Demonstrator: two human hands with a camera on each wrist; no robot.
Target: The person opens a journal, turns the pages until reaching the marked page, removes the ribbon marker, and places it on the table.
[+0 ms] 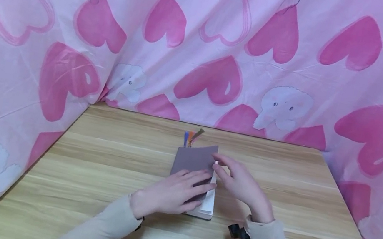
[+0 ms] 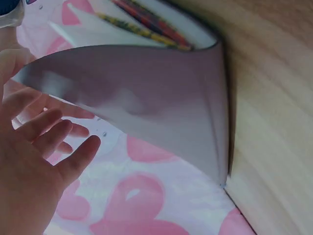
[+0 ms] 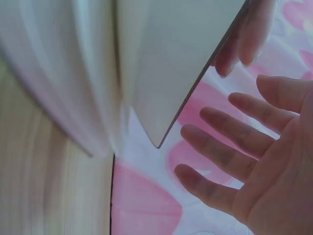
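Note:
A notebook (image 1: 194, 160) with a mauve-grey cover lies upright in the middle of the table, its cover raised off the white pages at the right side. My left hand (image 1: 179, 189) reaches across the lower part of the cover, fingers extended. In the right wrist view, its fingertips show behind the cover's edge. Just right of the cover's free edge is my right hand (image 1: 241, 183); the right wrist view shows its fingers spread, with nothing between them. The left wrist view looks along the bent cover (image 2: 146, 93) and shows patterned ribbons (image 2: 146, 27) among the pages.
Small coloured tassels (image 1: 190, 137) stick out past the notebook's top edge. The wood-grain table (image 1: 115, 144) stretches around it on all sides. A pink heart-print curtain (image 1: 205, 83) stands along the back and both sides. A black device (image 1: 239, 232) sits at the right wrist.

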